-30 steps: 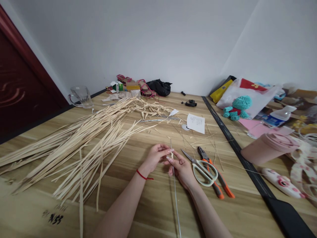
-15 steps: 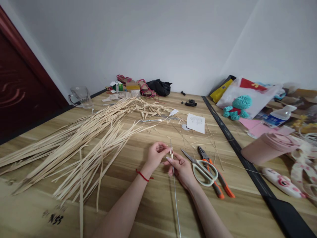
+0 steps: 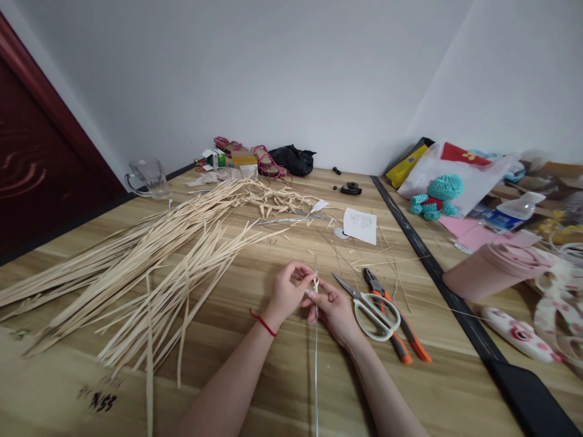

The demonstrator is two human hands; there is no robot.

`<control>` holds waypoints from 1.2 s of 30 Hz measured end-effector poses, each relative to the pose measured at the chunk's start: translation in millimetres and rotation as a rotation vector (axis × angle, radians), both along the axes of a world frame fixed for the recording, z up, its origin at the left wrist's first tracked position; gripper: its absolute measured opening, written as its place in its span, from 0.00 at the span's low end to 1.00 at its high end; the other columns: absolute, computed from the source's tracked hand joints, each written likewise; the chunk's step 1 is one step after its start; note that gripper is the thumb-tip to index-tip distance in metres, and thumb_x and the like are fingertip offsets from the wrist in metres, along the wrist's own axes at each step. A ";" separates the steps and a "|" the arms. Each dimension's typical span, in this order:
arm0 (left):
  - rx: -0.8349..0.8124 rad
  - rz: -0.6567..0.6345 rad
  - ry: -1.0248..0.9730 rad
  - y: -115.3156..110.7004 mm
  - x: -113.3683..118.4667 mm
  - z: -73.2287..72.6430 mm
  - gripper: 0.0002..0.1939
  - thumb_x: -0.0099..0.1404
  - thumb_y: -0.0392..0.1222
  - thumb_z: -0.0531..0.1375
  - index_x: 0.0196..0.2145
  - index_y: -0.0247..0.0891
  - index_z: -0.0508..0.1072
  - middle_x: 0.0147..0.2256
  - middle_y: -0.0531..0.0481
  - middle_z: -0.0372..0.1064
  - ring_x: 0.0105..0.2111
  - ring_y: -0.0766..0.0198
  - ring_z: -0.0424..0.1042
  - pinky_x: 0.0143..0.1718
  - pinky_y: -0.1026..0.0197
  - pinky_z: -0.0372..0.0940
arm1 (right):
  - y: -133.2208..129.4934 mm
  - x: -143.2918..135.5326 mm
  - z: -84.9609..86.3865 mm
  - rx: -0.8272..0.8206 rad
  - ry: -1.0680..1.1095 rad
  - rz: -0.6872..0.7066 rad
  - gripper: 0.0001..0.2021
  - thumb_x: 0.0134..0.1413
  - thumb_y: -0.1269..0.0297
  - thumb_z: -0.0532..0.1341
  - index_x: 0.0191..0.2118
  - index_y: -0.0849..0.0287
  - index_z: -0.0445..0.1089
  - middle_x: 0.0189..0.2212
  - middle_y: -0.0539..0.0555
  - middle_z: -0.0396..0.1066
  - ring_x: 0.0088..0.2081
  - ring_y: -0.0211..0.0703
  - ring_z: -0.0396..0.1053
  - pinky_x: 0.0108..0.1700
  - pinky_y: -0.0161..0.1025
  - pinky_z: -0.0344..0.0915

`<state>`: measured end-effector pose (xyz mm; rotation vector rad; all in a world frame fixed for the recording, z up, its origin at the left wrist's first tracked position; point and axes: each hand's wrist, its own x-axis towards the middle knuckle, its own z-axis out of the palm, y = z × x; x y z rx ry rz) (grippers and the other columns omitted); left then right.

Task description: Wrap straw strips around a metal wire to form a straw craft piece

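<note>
Both hands meet over the middle of the wooden table. My left hand (image 3: 290,288), with a red cord at its wrist, pinches a small pale folded strip (image 3: 316,284) wound around a thin silvery wire (image 3: 316,364). From the other side my right hand (image 3: 334,306) pinches the wire just below the strip, its fingers curled. The wire's short end sticks up above the fingertips; its long end runs down toward me. Beside the right hand lie white-handled scissors (image 3: 377,317) and orange-handled pliers (image 3: 407,331).
Long pale strips (image 3: 173,237) spread across the table's left side. Farther back are a paper note (image 3: 360,226), a glass mug (image 3: 149,179) and a black bag (image 3: 292,160). On the right sit a turquoise crocheted toy (image 3: 439,197), a bottle (image 3: 514,212) and a pink roll (image 3: 492,271).
The wire's lower end has swung left and now hangs nearly straight down. Around the strip, the fingertips have shifted slightly; both hands otherwise stay in place.
</note>
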<state>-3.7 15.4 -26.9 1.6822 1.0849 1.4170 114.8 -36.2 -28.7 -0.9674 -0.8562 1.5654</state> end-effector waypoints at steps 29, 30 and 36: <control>0.139 -0.039 0.100 -5.4 -4.5 5.6 0.03 0.57 0.39 0.61 0.30 0.38 0.71 0.30 0.48 0.71 0.31 0.64 0.69 0.35 0.62 0.65 | 0.4 2.8 -0.5 0.008 0.009 0.054 0.30 0.41 0.60 0.69 0.51 0.61 0.61 0.23 0.51 0.75 0.14 0.37 0.66 0.18 0.33 0.64; 0.116 -0.052 0.081 -5.1 -4.3 4.7 0.03 0.56 0.39 0.61 0.31 0.38 0.71 0.30 0.48 0.71 0.32 0.64 0.70 0.36 0.61 0.65 | 0.2 2.8 -0.3 0.013 0.011 0.057 0.29 0.41 0.61 0.68 0.50 0.62 0.61 0.23 0.51 0.75 0.14 0.37 0.66 0.18 0.33 0.64; -0.073 -0.176 -0.036 -3.3 -3.0 5.0 0.12 0.56 0.38 0.61 0.39 0.36 0.71 0.31 0.47 0.71 0.32 0.64 0.71 0.36 0.62 0.66 | -0.6 3.3 0.7 0.013 0.013 0.049 0.28 0.42 0.60 0.68 0.50 0.61 0.61 0.24 0.52 0.75 0.14 0.36 0.66 0.17 0.33 0.63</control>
